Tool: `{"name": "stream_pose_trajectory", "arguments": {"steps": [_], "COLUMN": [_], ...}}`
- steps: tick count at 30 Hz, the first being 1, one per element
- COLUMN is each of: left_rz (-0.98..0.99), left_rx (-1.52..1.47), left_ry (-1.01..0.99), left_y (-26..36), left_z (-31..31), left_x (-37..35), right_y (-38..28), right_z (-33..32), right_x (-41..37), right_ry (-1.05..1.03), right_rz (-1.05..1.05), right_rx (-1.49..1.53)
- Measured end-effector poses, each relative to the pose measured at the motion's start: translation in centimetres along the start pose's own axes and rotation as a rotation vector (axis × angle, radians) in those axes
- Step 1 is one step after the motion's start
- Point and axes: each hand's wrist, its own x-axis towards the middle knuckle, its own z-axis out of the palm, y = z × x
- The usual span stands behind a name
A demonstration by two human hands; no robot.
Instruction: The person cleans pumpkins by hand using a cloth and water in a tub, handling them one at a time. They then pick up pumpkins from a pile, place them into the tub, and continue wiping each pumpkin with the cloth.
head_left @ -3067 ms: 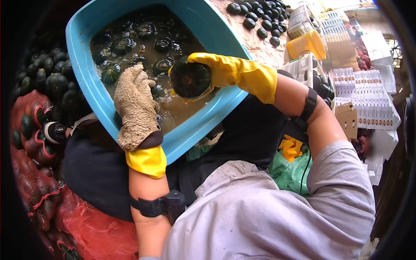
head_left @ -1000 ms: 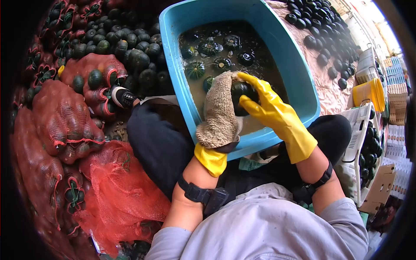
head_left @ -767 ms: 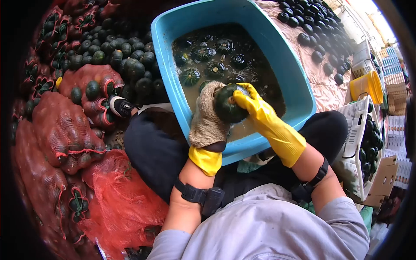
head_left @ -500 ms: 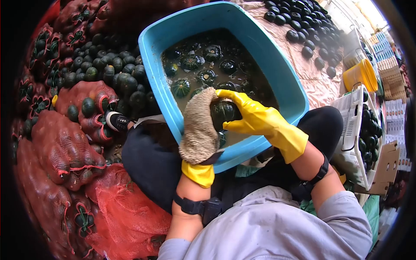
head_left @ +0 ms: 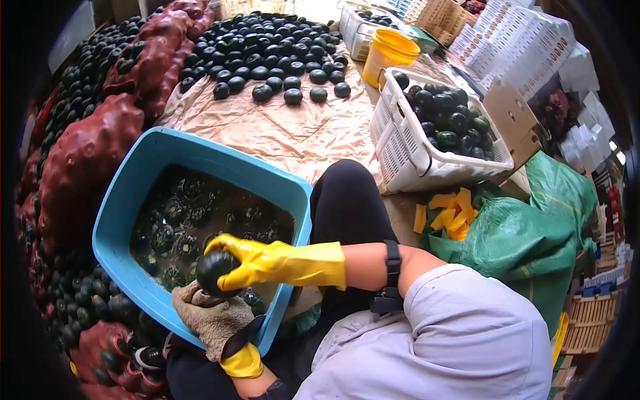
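Yellow-gloved fingers of the right hand (head_left: 250, 263) curl around a dark green squash (head_left: 217, 272) above the blue tub (head_left: 303, 220), lower left; the left hand's (head_left: 212, 319) fingers, inside a tan cloth mitt, support it from below.

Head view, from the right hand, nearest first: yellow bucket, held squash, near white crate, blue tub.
1. Held squash: in the right hand.
2. Blue tub: below it.
3. Near white crate: right side.
4. Yellow bucket: beyond the crate.

Our place: produce packing area or storeroom | we see round dark-green squashes on pink cloth (head_left: 273, 143), bulging red mesh sacks (head_left: 90, 170), stacked white printed cartons (head_left: 513, 43)
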Motion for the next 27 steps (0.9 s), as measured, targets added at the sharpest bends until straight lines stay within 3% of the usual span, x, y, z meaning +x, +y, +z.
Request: {"name": "stream_pose_trajectory", "arguments": {"steps": [1,2,4,6,7,8,10,11,12,14,15,16,17,18,20,21,24,27], "left_rz": [-0.474,-0.436,-0.457,-0.476,-0.457,-0.438,-0.269,-0.191,0.117,0.392,0.321,0.250,0.340,0.343,0.331,0.332,0.131,0.177], "left_rx": [-0.497,-0.413,-0.634,-0.779,-1.048,-1.166,-0.771,-0.639,-0.187,0.328,0.226,0.123,0.311,0.280,0.194,0.219,0.013,0.090], "left_ry": [0.202,0.217,0.021,0.073,-0.307,-0.505,-0.095,0.063,0.037,-0.020,-0.044,-0.061,-0.086,-0.107,-0.124,-0.116,-0.065,-0.051], "left_y": [1.5,0.6,-1.9,0.8,-2.2,-2.2,-2.1,-2.3,-3.1,-3.1,-3.3,-3.6,-3.3,-3.5,-4.2,-3.7,-3.3,-5.0], "left_z": [0.6,0.1,-1.8,-0.8,-3.5,-3.6,-3.5,-2.8,-2.7,-2.8,-3.1,-3.4,-3.1,-3.1,-3.2,-2.9,-2.7,-3.4], "left_x": [0.3,1.0,3.3,1.9,3.9,4.1,3.8,3.7,3.4,3.0,3.4,3.8,3.4,3.5,3.8,3.4,3.7,4.8], "right_y": [-1.6,-1.0,0.5,-0.4,-0.5,-0.3,-0.6,-0.9,-1.9,-2.0,-0.9,-3.7,-4.0,-2.0,1.2,6.3,8.1,8.9], "right_z": [-1.8,-3.9,-14.0,-22.8,-27.7,-32.0,-35.5,-34.8,-32.3,-26.0,-22.3,-15.7,-12.1,-11.3,-7.2,-8.1,-5.8,-5.5], "right_x": [-1.0,-1.9,-1.7,-5.3,-7.0,-8.8,-10.4,-9.7,-8.0,-3.5,-0.8,0.6,2.0,3.3,8.1,9.2,9.2,9.4], "right_ry": [0.090,0.329,0.332,0.744,0.950,1.126,1.302,1.258,1.130,0.636,0.301,0.202,0.007,-0.138,-0.462,-0.572,-0.700,-0.713], "right_rz": [0.058,-0.226,-0.482,-0.647,-0.702,-0.732,-0.732,-0.712,-0.699,-0.595,-0.547,-0.136,0.006,-0.008,0.551,0.504,0.671,0.741], "right_rx": [0.100,0.184,0.405,0.748,0.855,0.921,0.893,0.820,0.702,0.303,0.052,0.073,-0.217,-0.716,-1.320,-1.423,-1.421,-1.291]}}
